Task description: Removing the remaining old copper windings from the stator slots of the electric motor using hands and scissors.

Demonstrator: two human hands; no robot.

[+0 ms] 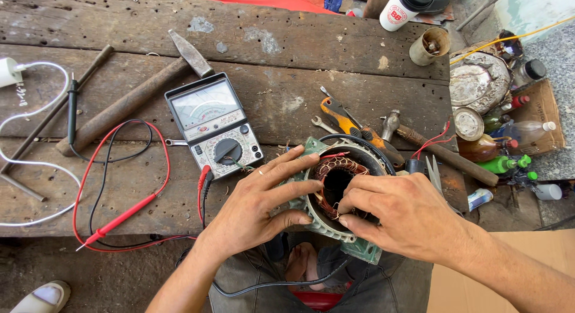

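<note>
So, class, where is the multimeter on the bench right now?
The multimeter lies mid-bench, just up-left of the left hand, with the hammer to its left.
</note>
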